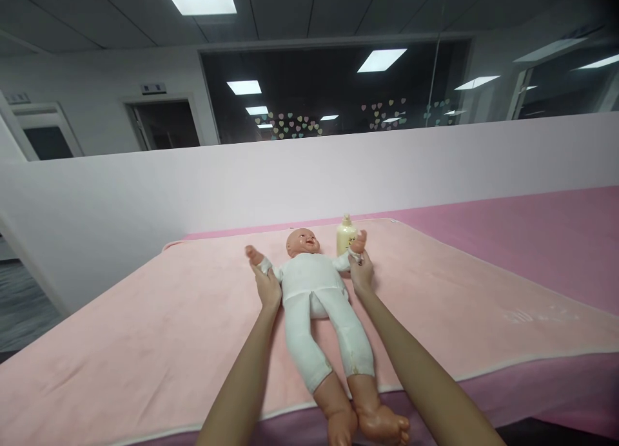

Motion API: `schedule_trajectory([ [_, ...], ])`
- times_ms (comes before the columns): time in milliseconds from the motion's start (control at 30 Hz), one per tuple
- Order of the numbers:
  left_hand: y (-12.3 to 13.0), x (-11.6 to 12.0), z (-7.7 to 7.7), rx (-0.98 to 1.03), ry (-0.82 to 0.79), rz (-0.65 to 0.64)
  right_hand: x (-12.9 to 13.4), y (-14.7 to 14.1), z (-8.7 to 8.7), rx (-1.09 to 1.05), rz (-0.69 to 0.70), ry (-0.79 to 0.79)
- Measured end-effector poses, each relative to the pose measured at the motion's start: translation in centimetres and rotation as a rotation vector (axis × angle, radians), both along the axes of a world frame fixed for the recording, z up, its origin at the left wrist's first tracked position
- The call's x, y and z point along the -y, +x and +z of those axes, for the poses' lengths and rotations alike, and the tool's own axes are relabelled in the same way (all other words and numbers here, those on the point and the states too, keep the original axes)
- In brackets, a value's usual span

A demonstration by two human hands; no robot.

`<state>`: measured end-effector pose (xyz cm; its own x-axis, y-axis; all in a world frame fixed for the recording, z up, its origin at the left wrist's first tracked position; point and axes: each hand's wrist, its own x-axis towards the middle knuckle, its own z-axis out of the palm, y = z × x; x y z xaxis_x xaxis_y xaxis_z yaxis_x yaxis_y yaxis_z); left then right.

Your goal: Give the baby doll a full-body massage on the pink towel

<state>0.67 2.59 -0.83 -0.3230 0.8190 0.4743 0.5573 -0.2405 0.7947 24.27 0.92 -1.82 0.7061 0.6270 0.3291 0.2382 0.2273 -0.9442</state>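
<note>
A baby doll [313,275] with a white cloth body lies on its back on a pink towel [203,330], head away from me and bare feet at the near edge. My left hand [267,287] is closed around the doll's arm on the left side, near the wrist. On the other side, my right hand [362,273] grips the doll's other arm just below its hand. Both doll arms are spread outward and slightly raised. Right behind my right hand stands a pale yellow pump bottle [346,234], partly covered by the doll's hand.
A low white partition [290,182] runs behind the towel. Pink padded surface [556,240] shows to the right and along the front edge. Beyond the partition are a dark window [333,91] with heart stickers and a doorway [169,125].
</note>
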Motion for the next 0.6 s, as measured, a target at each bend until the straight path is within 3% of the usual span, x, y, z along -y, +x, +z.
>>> schedule_trajectory([
  [167, 0.9, 1.0, 1.0, -0.411, -0.136, -0.126, 1.0, -1.4, 0.5, 0.549, 0.143, -0.237],
  [267, 1.0, 1.3, 1.2, -0.474, -0.154, -0.120, 1.2, -1.8, 0.8, 0.644, 0.157, -0.322],
  [433, 0.7, 1.2, 1.0, -0.426, -0.126, -0.139, 0.8, -1.4, 0.4, 0.542, 0.190, -0.221],
  [600, 0.2, 0.6, 0.7, -0.163, -0.142, 0.025, -0.2, -0.9, -0.3, 0.035, 0.077, -0.015],
])
